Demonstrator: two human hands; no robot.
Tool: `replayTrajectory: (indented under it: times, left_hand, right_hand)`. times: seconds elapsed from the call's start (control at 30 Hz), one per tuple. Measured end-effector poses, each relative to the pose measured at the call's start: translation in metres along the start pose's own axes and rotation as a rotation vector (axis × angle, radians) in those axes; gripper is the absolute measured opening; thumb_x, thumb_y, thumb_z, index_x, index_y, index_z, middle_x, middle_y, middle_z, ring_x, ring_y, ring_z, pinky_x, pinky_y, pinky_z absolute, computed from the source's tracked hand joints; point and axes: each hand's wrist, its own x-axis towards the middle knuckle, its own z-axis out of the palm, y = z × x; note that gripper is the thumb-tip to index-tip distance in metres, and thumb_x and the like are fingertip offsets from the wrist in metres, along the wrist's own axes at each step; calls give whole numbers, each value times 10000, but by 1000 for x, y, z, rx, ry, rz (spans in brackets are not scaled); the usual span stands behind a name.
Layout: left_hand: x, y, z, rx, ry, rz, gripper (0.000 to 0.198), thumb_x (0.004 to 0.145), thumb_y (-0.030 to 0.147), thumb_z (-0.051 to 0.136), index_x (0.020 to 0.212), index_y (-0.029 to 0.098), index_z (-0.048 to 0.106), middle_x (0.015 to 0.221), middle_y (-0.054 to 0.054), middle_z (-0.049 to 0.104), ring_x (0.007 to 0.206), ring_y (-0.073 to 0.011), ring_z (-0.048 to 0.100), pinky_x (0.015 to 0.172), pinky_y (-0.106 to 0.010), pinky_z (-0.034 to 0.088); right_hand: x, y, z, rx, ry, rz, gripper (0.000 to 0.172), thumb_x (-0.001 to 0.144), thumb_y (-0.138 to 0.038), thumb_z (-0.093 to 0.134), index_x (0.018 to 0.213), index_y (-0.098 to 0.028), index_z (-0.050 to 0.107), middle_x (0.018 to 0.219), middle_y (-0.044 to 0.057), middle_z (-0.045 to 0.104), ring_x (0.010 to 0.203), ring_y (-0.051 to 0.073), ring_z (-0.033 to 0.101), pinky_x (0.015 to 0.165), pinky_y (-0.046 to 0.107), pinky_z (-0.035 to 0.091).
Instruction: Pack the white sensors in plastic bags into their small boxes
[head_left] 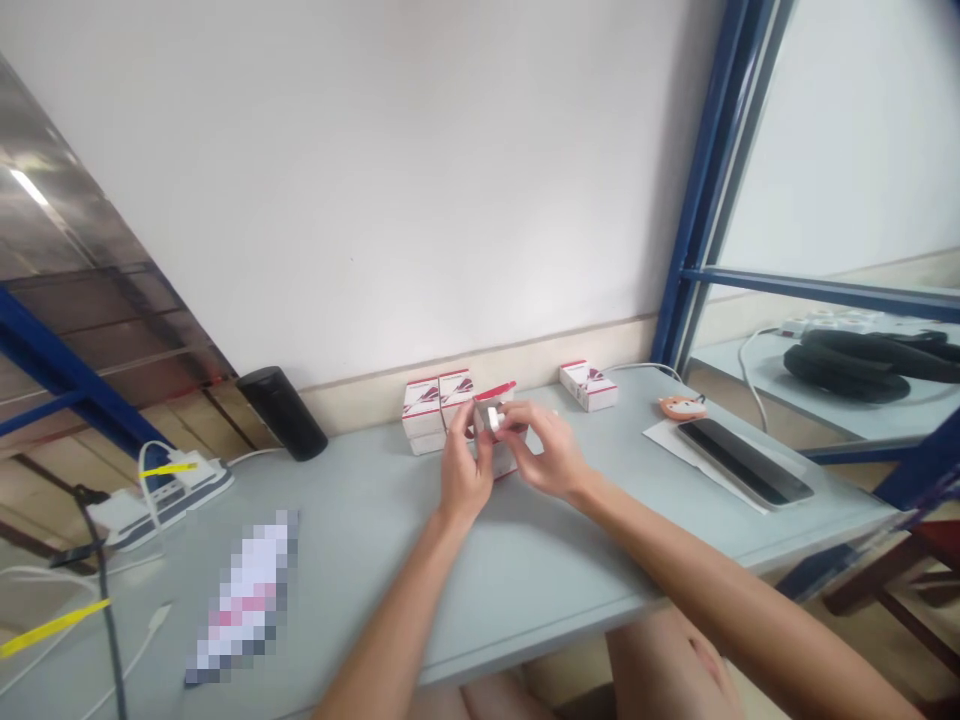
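My left hand [466,470] is closed around the side of a small white-and-red carton, its red flap [496,389] standing up at the top. At the carton's opening sits a small white piece [493,419], whose kind I cannot make out. The fingers of my right hand [551,452] are pinched together at this white piece, against the carton. Much of the carton is hidden behind both hands. Just behind my left hand stand several white cartons [421,405] with red edges and a dark printed pattern, stacked side by side.
Another such carton [589,386] stands by the wall. On the right lie an orange animal-shaped item [682,406] and a dark phone [742,462] on white paper. A black cylinder [282,412], a power strip [172,505] with cables and a pixelated item [244,600] are on the left.
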Motion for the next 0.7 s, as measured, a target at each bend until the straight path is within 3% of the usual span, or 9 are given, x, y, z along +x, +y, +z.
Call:
replayTrajectory:
  times: [0.17, 0.33, 0.5, 0.7]
  left_hand:
    - [2, 8, -3, 46, -5, 57, 482, 1106, 346, 375, 1565, 199, 362, 1514, -182, 564, 1433, -253, 542, 1159, -443, 479]
    - [6, 15, -6, 66, -1, 80, 472, 1109, 324, 344, 1562, 195, 375, 1514, -174, 569, 1437, -243, 537, 1167, -423, 473]
    - [6, 13, -3, 59, 31, 65, 472, 1108, 349, 343, 1550, 187, 382, 1499, -196, 569, 1390, -258, 577, 1116, -428, 507]
    - [9, 12, -2, 100, 50, 6, 407, 1109, 341, 344, 1474, 209, 467, 1419, -167, 605, 1341, -239, 588, 1108, -415, 499]
  right_hand:
    - [5, 4, -6, -233, -16, -73, 176, 986, -116, 558, 1009, -266, 647, 1008, 46, 777, 928, 188, 722, 861, 349, 529]
    - [7, 8, -15, -318, -222, -128, 308, 946, -65, 557, 1091, -291, 708, 1145, -2, 789, 1210, 235, 656, 1047, 418, 441]
    - [7, -1, -15, -268, -399, -43, 301, 1011, -219, 552, 1274, -298, 678, 1256, 8, 766, 1409, 264, 531, 1184, 481, 360]
    - [10, 2, -14, -275, -372, 17, 351, 1041, -236, 475, 1370, -261, 594, 1428, 65, 662, 1385, 249, 541, 1189, 460, 380]
